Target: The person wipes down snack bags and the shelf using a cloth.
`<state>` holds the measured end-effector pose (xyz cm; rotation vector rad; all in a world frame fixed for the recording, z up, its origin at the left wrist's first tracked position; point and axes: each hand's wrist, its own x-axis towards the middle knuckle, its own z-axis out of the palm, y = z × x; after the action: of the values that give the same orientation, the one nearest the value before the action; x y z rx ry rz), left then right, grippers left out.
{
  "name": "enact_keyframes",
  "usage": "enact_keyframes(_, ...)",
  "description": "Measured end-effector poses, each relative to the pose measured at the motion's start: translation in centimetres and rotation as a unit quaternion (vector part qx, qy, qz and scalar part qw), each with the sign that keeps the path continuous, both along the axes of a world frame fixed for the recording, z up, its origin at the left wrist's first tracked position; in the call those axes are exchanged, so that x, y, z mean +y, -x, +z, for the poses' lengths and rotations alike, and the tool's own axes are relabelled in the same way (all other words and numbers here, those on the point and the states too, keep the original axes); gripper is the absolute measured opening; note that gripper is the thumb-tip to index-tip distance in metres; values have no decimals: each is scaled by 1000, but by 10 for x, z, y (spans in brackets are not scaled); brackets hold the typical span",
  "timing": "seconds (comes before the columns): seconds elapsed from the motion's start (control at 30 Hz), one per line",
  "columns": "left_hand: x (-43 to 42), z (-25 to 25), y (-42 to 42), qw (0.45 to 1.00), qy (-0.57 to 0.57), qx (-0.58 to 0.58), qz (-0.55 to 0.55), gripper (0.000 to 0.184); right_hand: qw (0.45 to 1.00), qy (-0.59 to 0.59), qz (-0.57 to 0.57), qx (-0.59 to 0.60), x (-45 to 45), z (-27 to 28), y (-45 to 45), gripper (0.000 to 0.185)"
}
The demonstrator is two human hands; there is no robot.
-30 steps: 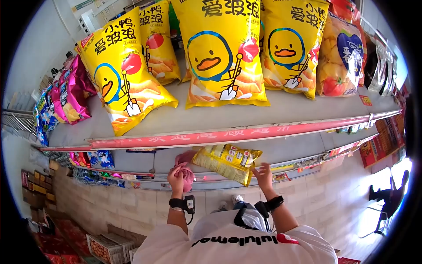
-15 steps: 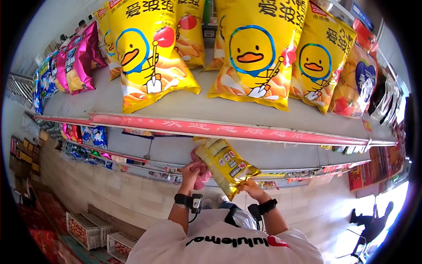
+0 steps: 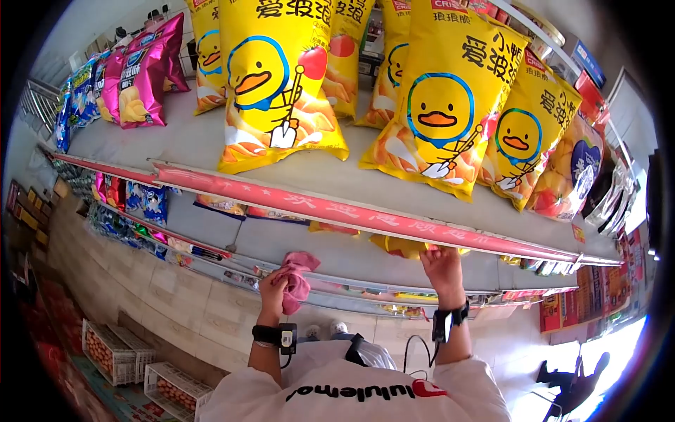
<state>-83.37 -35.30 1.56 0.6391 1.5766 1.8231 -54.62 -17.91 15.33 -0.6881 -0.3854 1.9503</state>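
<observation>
My left hand (image 3: 273, 287) is closed on a crumpled pink cloth (image 3: 299, 281) in front of the lower shelf. My right hand (image 3: 443, 269) reaches up to the front edge of the upper shelf, its fingers curled at a yellow chip bag (image 3: 397, 246). Most of that bag is hidden beneath the upper shelf, and the shelf edge partly covers my fingertips. Above, large yellow chip bags with a duck face (image 3: 281, 91) stand upright on the upper shelf.
A red-and-white strip (image 3: 316, 204) runs along the upper shelf's front edge. Pink chip bags (image 3: 144, 77) stand at left. Crates of eggs (image 3: 116, 352) sit on the lower left. A dark chair-like shape (image 3: 576, 383) is at lower right, near red boxes (image 3: 559, 309).
My right hand has moved up and right, taking the yellow bag from in front of the lower shelf to under the upper one. The left hand and cloth have shifted left and slightly down.
</observation>
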Motion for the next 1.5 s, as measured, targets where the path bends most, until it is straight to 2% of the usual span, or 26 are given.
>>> enact_keyframes(0.03, -4, 7, -1, 1000, -2, -2, 5, 25, 999, -32, 12, 16, 12, -2, 10, 22)
enact_keyframes(0.07, -6, 13, -1, 1000, -6, -2, 5, 25, 999, -36, 12, 16, 31, -19, 16, 22)
enact_keyframes(0.13, -13, 16, 1, 999, -12, -45, 22, 25, 979, -198, -19, -39, 68, -53, 25, 24)
enact_keyframes(0.17, -17, 14, 5, 1000, 15, -20, 19, 24, 967, -245, -28, -66, 76, -53, 29, 24)
enact_keyframes(0.27, -28, 8, 13, 998, 4, -4, 57, 24, 963, -240, -35, -120, 96, -50, 44, 24)
enact_keyframes(0.43, -47, 1, 21, 992, -17, -47, 117, 24, 944, -262, -47, -197, 127, -50, 61, 24)
enact_keyframes(0.5, -54, 0, 24, 991, -22, 30, 130, 23, 934, -270, -55, -226, 135, -50, 68, 24)
enact_keyframes(0.53, -57, 0, 24, 990, -23, 29, 138, 23, 930, -275, -57, -238, 139, -50, 71, 24)
enact_keyframes(1.03, -54, 2, 21, 982, -35, -16, 187, 22, 862, -333, -97, -369, 157, -55, 100, 24)
enact_keyframes(1.23, -55, 6, 21, 977, -59, -69, 195, 21, 841, -349, -108, -400, 158, -55, 107, 25)
enact_keyframes(1.33, -60, 1, 22, 980, -16, -40, 194, 21, 824, -361, -115, -421, 158, -54, 109, 25)
enact_keyframes(1.5, -60, 2, 19, 974, -6, -74, 212, 21, 796, -379, -126, -455, 152, -54, 112, 25)
